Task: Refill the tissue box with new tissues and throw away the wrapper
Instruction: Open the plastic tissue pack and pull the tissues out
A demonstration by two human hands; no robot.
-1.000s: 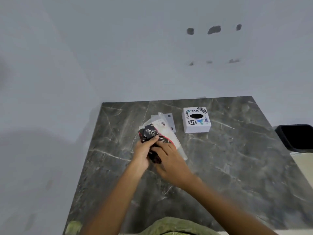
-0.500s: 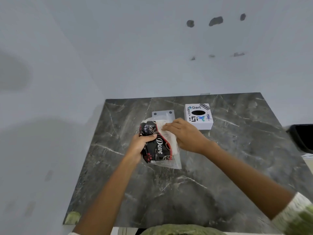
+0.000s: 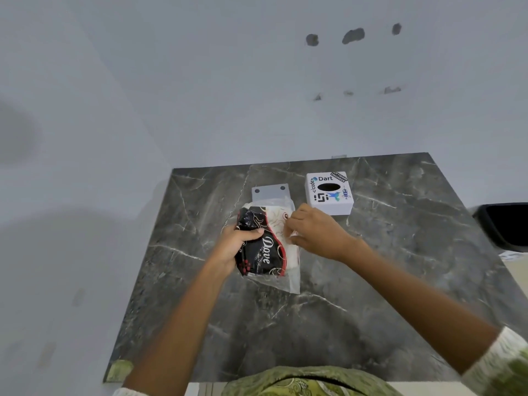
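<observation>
The left hand (image 3: 235,247) has its fingers clamped round the black side of the tissue pack (image 3: 267,247), held above the desk (image 3: 400,267). Its long axis runs away from the person. The right hand (image 3: 315,232), just beside, pinches the wrapper's right edge; the tissue box (image 3: 328,193) sits beyond.

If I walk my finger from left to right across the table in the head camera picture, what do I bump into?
Left hand → Dove tissue pack it grips → right hand pinching the pack's wrapper → white tissue box → black bin past the table's right edge.
</observation>
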